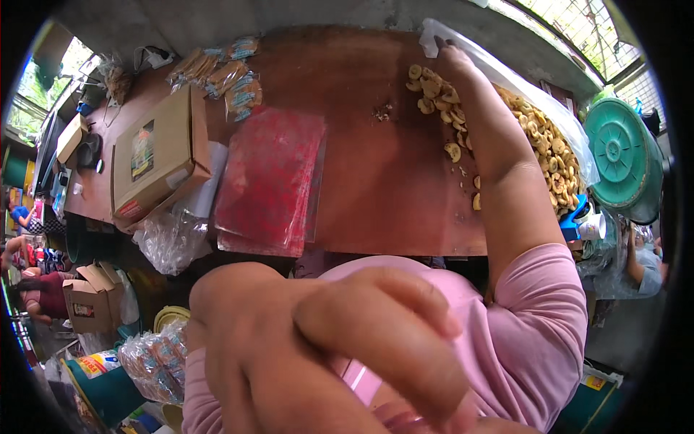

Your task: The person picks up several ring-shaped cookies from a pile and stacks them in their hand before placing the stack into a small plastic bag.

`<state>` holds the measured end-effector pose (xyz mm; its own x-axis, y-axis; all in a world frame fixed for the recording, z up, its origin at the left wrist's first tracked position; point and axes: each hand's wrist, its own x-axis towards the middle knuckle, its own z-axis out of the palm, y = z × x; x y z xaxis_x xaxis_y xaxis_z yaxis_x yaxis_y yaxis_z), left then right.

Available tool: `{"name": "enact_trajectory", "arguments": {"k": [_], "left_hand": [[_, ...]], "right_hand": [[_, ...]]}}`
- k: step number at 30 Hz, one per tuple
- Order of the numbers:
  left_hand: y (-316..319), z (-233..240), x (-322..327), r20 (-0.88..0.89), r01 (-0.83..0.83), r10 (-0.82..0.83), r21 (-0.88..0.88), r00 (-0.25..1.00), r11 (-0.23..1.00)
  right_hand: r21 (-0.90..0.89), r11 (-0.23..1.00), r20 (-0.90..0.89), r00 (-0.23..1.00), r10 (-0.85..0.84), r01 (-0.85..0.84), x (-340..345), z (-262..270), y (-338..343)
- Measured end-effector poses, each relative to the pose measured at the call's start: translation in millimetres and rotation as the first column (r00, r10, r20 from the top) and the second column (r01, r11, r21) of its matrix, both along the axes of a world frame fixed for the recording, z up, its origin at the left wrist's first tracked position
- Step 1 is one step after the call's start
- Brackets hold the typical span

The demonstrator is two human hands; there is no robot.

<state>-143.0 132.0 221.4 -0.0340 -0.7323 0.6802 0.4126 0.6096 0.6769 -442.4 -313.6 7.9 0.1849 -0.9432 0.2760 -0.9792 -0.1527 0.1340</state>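
Very close to the camera, my left hand is raised with its fingers bent; whether it holds anything is hidden. My right hand reaches to the far side of the table, at the upper end of a translucent plastic sheet or bag. Its grip on the plastic cannot be made out. Beside and beyond my right forearm lies a heap of pale, dried-looking slices, with some strewn to its left. A stack of red printed plastic bags or sheets lies left of the table's middle.
A cardboard box and a crumpled clear bag are at the left. Small filled packets lie behind them. A green lidded drum and a white cup stand at the right. Several people are in the background.
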Motion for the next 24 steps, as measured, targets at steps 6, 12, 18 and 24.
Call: {"name": "enact_trajectory", "arguments": {"k": [6, 12, 18, 24], "left_hand": [[-49.4, -18.9, -22.6, -0.266, 0.032, -0.066, -0.13, 0.962, 0.991], [-104.0, -25.7, 50.0, 0.015, 0.567, -0.568, -0.083, 0.823, 0.819], [-108.8, -69.2, 63.5, -0.002, 0.429, -0.429, 0.03, 0.903, 0.903], [-97.1, -116.4, 82.4, 0.03, 0.185, -0.194, 0.192, 0.98, 0.964]], "right_hand": [[0.398, 0.909, -0.112, 0.99, -0.087, 0.124, -20.1, -5.4, -43.1], [0.645, 0.751, 0.157, 0.937, -0.312, 0.142, 3.5, 6.0, -34.1], [0.623, 0.703, 0.406, 0.91, 0.086, -0.344, 25.5, -1.5, 6.4], [0.618, 0.687, 0.212, 0.923, 0.322, -0.382, 57.0, 18.3, 96.6]]}}
